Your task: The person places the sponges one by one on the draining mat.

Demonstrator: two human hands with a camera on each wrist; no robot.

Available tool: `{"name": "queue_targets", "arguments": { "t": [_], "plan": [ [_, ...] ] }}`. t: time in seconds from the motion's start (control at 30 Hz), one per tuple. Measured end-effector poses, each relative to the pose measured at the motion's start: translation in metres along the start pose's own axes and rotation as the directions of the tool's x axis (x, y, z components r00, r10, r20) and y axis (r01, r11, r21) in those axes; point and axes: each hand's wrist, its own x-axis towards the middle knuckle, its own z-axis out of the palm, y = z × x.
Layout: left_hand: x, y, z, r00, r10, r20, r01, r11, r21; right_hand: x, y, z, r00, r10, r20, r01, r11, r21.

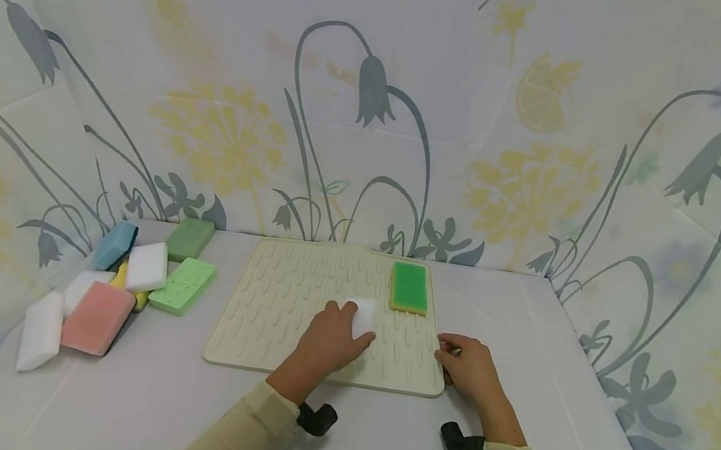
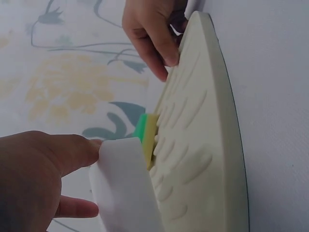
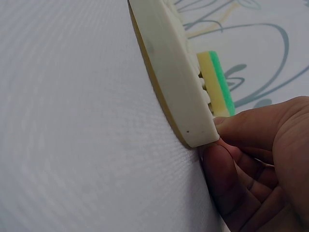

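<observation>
My left hand [image 1: 328,337] pinches a white sponge block [image 2: 126,186] between thumb and fingers, over the middle of a cream ridged draining mat [image 1: 270,304]. In the left wrist view the block stands between the thumb and a finger, close over the ridges. At the mat's right edge, near its front corner, my right hand [image 1: 472,370] grips the rim. Its thumb and fingers meet around that edge in the right wrist view. A green and yellow scouring sponge [image 1: 410,287] lies flat on the mat's back right part, green side up.
Left of the mat is a loose pile of sponges: a pink one [image 1: 98,318], a light green one [image 1: 183,286], a dark green one [image 1: 190,239], a blue one [image 1: 115,245] and several white blocks [image 1: 41,332]. A flower-printed curtain [image 1: 368,166] rises behind the white table [image 1: 374,444].
</observation>
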Motion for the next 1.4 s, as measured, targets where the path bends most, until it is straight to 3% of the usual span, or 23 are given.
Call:
{"name": "queue_targets", "arguments": {
  "t": [0.37,0.83,1.4],
  "plan": [
    [0.003,0.022,0.010,0.999,0.006,0.037,-0.005,1.000,-0.027,0.001,0.002,0.000,1.000,0.002,0.007,-0.002,1.000,-0.005],
    [0.013,0.047,0.028,0.997,-0.007,0.077,0.005,1.000,0.023,0.002,0.002,0.000,1.000,-0.014,0.002,0.014,1.000,0.022],
    [0.025,0.067,0.045,0.992,-0.022,0.121,0.006,0.992,0.130,0.001,0.003,-0.001,0.999,-0.035,-0.008,0.035,0.999,0.024]
  ]
}}
